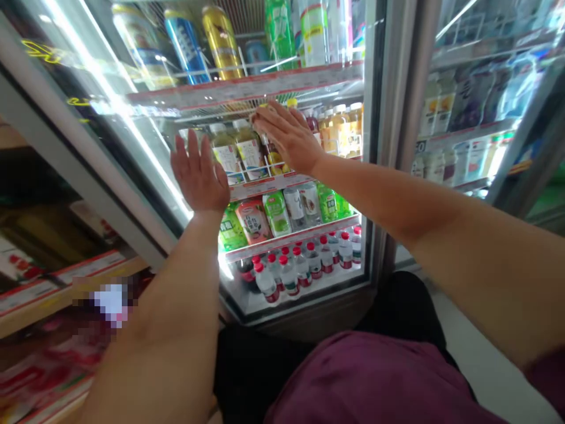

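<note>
Both my hands lie flat against the glass door [145, 88] of a drinks cooler. My left hand [198, 174] is open, fingers spread and pointing up, at the height of the middle shelf. My right hand [285, 132] is open too, its fingers stretched to the left over the bottles with white labels [241, 154]. Neither hand holds anything. Behind the glass stand tall cans [220, 41] on the top shelf, green and red cartons [253, 221] lower down, and small water bottles with red caps [304, 265] at the bottom.
A second cooler door [468, 100] with bottles stands to the right. A wooden shelf [53, 294] with red packaged goods is at the left. A light floor [481, 359] runs along the lower right. My dark red clothing [375, 383] fills the bottom of the view.
</note>
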Demonstrator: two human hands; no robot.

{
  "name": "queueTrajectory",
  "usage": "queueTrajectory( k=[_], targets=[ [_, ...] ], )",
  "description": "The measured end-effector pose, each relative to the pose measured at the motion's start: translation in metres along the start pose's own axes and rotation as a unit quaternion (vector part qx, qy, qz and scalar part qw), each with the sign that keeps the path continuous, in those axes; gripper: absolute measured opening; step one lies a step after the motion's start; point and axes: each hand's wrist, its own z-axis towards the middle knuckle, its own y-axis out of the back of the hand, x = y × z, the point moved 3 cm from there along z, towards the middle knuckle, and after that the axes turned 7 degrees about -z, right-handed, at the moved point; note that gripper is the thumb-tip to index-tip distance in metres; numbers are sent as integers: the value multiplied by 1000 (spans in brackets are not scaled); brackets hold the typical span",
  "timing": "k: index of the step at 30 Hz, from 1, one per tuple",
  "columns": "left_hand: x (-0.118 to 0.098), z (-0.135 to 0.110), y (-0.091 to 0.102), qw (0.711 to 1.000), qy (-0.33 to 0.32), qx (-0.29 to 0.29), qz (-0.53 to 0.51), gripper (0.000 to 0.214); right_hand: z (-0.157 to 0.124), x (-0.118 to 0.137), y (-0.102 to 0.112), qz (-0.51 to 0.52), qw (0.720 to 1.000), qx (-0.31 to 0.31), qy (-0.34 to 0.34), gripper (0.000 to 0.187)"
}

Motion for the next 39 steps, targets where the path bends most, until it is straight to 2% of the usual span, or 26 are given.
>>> queueTrajectory(
  k=[3,7,10,12,15,17,19,24,26,29,32,34,37,39],
  targets=[
    [-2,0,0,1000,10,6,-5,84,-1,11,-5,5,1000,-2,-3,69],
    [0,0,0,1000,18,15,-14,82,-11,28,-11,15,996,41,74,67],
    [6,0,-1,1000,22,22,-5,79,-7,22,-6,27,994,49,98,70],
    [8,0,-1,999,21,24,3,78,-1,11,0,30,997,26,68,69],
    [4,0,0,1000,20,3,13,76,2,-2,9,34,999,-33,-13,67],
    [-6,-2,1,999,19,-19,17,79,-1,0,7,52,997,-51,-35,69],
    [-24,-2,-3,1000,-9,-14,12,79,-4,9,0,81,995,-50,-32,74],
    [-77,3,-33,978,-160,122,-60,70,2,22,-20,162,982,-92,14,72],
    [-88,9,-42,976,-170,113,-83,75,3,15,-22,167,980,-109,24,73],
    [-91,14,-47,977,-171,97,-83,76,-8,-11,-15,108,989,-98,5,72],
    [-90,12,-47,970,-212,113,-45,56,-32,-42,0,36,998,-47,18,81],
    [-86,12,-44,964,-238,117,-13,45,-48,-58,9,-7,999,-1,41,78],
    [-79,20,-37,959,-257,117,17,31,-65,-67,16,-43,997,33,53,74],
    [-73,29,-31,966,-242,91,15,27,-70,-64,15,-57,997,33,40,72]
  ],
)
